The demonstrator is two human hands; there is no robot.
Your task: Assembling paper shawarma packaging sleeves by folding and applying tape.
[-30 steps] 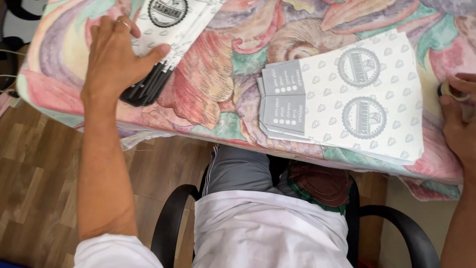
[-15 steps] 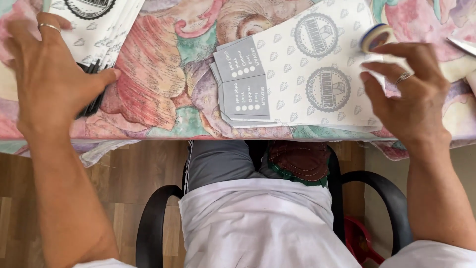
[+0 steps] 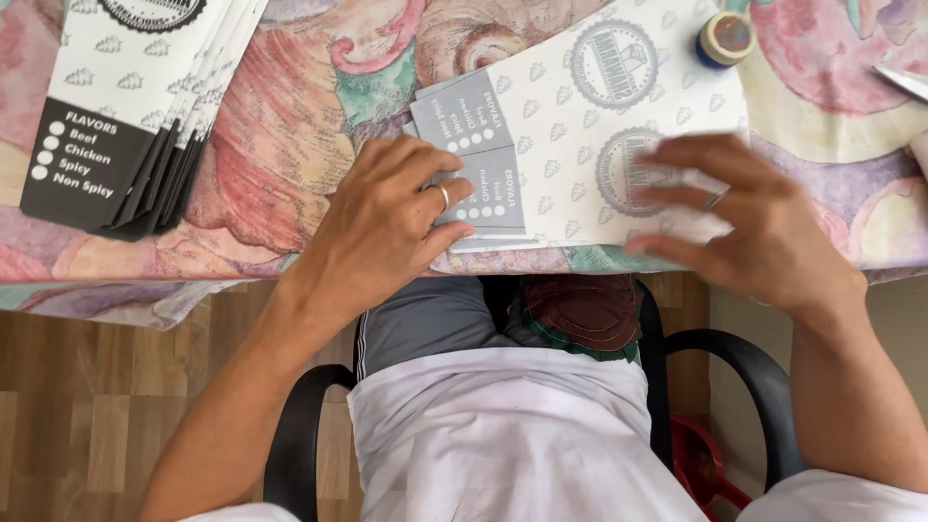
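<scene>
A flat pile of white printed paper sheets (image 3: 570, 145) with grey end panels and round stamps lies on the table's near edge in front of me. My left hand (image 3: 387, 227), ring on one finger, rests on the grey left end of this pile, fingers pressing down. My right hand (image 3: 744, 227), also ringed, lies spread over the pile's right part, blurred by motion. A second stack of similar sheets (image 3: 135, 106), fanned, with a dark panel, lies at the far left.
The table carries a colourful floral cloth (image 3: 290, 145). A small blue-and-tan tape roll (image 3: 725, 39) stands behind the pile. A metal blade tip (image 3: 904, 82) shows at the right edge. I sit on a black armchair (image 3: 725, 358) over wooden flooring (image 3: 87, 416).
My left hand left the stack on the left and came to the grey end of the middle pile. My right hand came in from the right edge onto that pile.
</scene>
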